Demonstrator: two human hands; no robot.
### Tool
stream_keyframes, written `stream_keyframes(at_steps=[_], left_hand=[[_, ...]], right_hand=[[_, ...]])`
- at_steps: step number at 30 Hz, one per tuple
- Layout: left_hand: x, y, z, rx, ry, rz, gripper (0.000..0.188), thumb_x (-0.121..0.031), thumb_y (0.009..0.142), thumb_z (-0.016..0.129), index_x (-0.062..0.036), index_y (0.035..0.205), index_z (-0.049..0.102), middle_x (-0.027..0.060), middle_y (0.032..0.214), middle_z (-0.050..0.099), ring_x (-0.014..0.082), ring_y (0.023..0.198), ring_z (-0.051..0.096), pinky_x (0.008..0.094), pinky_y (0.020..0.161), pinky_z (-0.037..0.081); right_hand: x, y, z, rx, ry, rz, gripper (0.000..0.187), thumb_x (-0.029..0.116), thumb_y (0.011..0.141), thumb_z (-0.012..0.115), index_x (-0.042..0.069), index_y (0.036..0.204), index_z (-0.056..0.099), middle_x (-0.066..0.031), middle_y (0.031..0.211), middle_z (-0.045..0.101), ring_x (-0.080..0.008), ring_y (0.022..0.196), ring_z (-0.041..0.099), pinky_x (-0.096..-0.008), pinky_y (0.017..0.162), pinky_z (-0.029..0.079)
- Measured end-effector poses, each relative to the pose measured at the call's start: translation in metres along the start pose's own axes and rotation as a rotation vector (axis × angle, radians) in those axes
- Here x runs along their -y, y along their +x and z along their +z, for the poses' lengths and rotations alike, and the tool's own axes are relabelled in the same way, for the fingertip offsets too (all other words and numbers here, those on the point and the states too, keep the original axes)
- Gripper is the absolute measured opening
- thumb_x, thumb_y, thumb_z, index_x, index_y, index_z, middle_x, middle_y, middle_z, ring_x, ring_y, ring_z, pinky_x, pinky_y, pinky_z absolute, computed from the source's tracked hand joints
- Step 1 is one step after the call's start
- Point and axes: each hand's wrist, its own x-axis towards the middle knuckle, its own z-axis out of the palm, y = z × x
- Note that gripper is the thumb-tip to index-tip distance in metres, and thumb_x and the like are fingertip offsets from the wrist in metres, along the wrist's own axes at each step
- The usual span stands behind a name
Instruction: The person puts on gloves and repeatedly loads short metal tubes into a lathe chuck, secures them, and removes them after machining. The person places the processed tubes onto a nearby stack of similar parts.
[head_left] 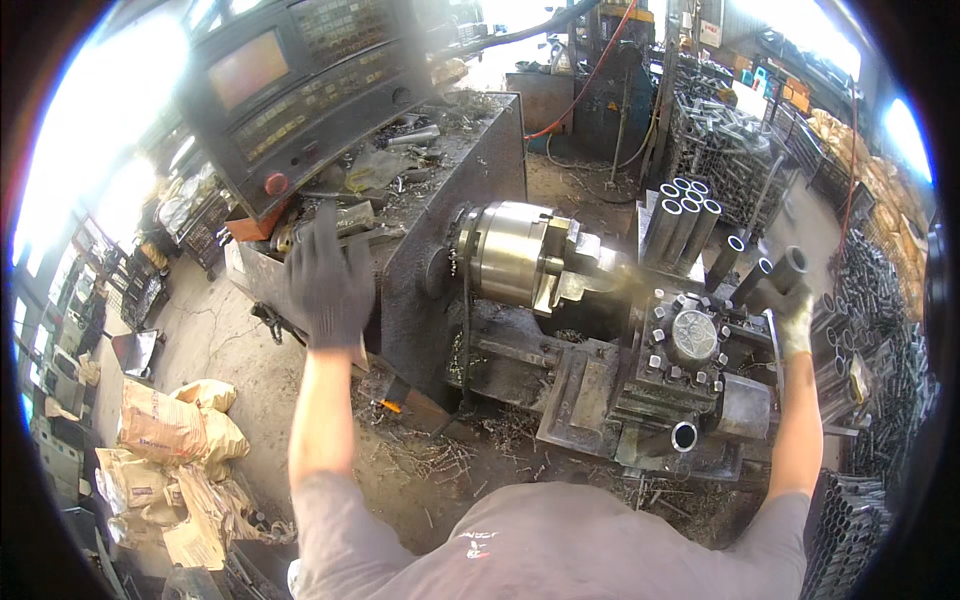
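My left hand [330,285], in a dark glove, is raised beside the lathe's headstock, its fingers stretched out and nothing in it. It is below the control panel [300,80]. At the right, my gloved right hand [787,312] is closed round a short metal tube [790,265]. Other tubes stand near it: a cluster of upright ones [680,225] behind the tool turret [692,335] and a single tube [727,262] beside them. Between my hands sits the lathe chuck [508,255]; its jaws point right toward the turret. Another tube [680,438] lies at the turret's near side.
A red button [276,184] is on the panel's lower corner. Metal chips [410,455] litter the floor under the machine. Brown paper sacks [165,425] are piled at the left. Wire bins of metal parts [725,140] stand at the back right, with stacked tubes [850,520] at the near right.
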Motion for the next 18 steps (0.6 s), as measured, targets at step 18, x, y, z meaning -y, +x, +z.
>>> stream_keyframes(at_steps=[18], left_hand=[[-0.207, -0.107, -0.136, 1.064, -1.320, 0.121, 0.068, -0.001, 0.082, 0.086, -0.0020, 0.144, 0.060, 0.0087, 0.140, 0.062, 0.0202, 0.127, 0.062, 0.0376, 0.109, 0.052]], right_hand=[[0.181, -0.202, -0.044, 0.478, 0.630, -0.795, 0.030, 0.010, 0.077, 0.085, 0.009, 0.107, 0.082, -0.0079, 0.107, 0.079, -0.0238, 0.098, 0.076, -0.0404, 0.090, 0.063]])
